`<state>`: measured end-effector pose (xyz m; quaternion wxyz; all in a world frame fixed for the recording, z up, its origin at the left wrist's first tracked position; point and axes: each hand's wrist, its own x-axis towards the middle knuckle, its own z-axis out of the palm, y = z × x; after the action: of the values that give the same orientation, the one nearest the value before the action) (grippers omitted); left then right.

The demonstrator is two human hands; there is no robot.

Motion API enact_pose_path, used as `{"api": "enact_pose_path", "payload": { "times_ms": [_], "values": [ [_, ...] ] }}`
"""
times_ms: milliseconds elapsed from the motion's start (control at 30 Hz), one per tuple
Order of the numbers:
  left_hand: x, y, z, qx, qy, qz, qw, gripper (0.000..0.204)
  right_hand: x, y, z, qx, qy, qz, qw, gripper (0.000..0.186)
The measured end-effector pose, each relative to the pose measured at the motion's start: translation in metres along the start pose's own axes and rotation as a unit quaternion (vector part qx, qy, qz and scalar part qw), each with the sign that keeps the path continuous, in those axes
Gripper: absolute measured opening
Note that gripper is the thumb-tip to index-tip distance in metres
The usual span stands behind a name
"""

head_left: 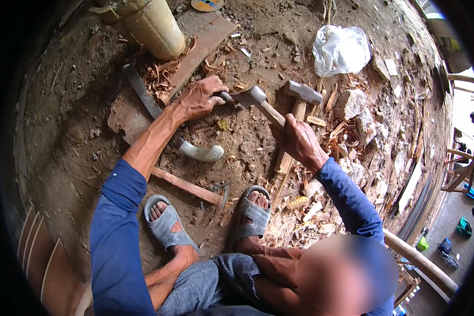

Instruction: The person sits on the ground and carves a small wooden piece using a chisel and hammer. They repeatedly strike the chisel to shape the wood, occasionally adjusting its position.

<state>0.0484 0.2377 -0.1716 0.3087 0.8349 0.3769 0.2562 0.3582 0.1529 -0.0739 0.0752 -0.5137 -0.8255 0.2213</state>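
Right of the upper centre of the frame, a hatchet-like tool [272, 112] lies along a slanting line, its metal head toward the upper left and its pale wooden handle running down to the lower right, into the right hand [300, 141]. That hand's fingers are closed round the handle, with the thumb along its upper side. The head is grey and worn, blunt and rounded on top, thinning to a darker blade side that points left. The left hand [203, 98], above the centre, has its fingers curled and nearly closed, thumb and forefinger gripping a short dark piece [227, 98] whose long axis runs roughly level, its free end pointing right toward the blade; whether the two touch cannot be told. Just beyond, a heavy hammer [303, 92] with a blocky, dull steel head lies with its squared wooden handle slanting down the frame. Left of centre, a long knife [142, 90] points to the upper left, its smooth, pale, curved handle [201, 151] toward the centre. Curled wood shavings [160, 77], rough pale stones [350, 104] and a crumpled translucent plastic bag [342, 50] lie on gritty brown earth [237, 145].
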Motion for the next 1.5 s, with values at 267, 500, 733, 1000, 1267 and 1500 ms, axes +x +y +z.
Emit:
{"api": "enact_pose_path", "payload": {
  "times_ms": [267,500,733,1000,1267,1500],
  "values": [
    [-0.005,0.014,0.001,-0.021,0.047,-0.033,0.998,0.029,-0.009,-0.005,0.018,0.094,0.008,0.040,0.995,0.031],
    [-0.002,0.006,0.003,0.012,0.031,-0.013,0.999,0.029,-0.015,0.003,0.033,0.083,0.012,0.066,0.994,0.036],
    [0.007,0.003,-0.001,-0.042,-0.002,-0.040,0.998,0.031,-0.020,-0.027,0.058,0.198,0.072,0.146,0.967,0.029],
    [0.008,0.003,-0.003,-0.001,-0.020,-0.019,1.000,0.030,-0.031,-0.029,0.014,0.158,0.072,0.118,0.978,0.030],
    [0.001,0.001,-0.003,-0.073,-0.003,-0.022,0.997,0.031,-0.038,-0.041,0.010,0.154,0.106,0.088,0.979,0.032],
    [0.003,0.000,-0.005,-0.069,-0.004,-0.017,0.997,0.034,-0.025,-0.024,0.008,0.121,-0.006,0.105,0.987,0.031]
  ]
}}
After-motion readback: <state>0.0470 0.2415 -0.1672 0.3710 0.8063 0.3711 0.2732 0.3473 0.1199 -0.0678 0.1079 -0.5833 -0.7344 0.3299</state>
